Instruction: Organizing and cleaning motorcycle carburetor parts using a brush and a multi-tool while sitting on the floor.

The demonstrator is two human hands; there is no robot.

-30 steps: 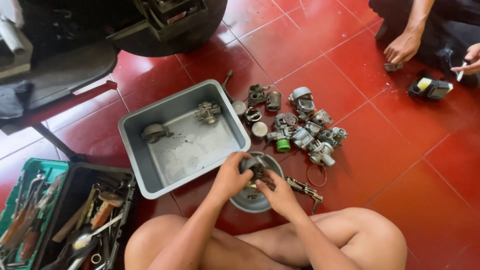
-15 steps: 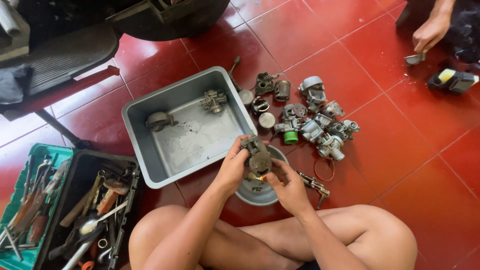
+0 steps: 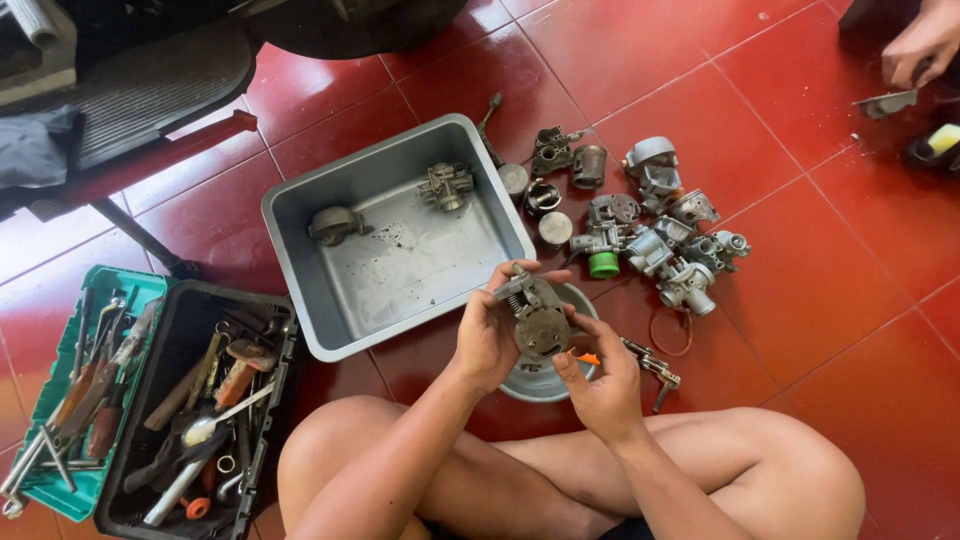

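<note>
grimy cast-metal carburetor (image 3: 538, 318) | both hands grip | over round steel bowl (image 3: 540, 380)

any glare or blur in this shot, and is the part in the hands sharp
Head view: daylight glare washes the red floor tiles at left; the carburetor body held by the left hand and right hand is sharp; the grey tub reads evenly lit; the other person's hand at top right is slightly soft.

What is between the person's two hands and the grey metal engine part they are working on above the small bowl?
Nothing visible. The left hand has its grip directly on the metal engine part, and the right hand touches it from below. The part is held above the small round bowl, beside the grey tub.
</note>
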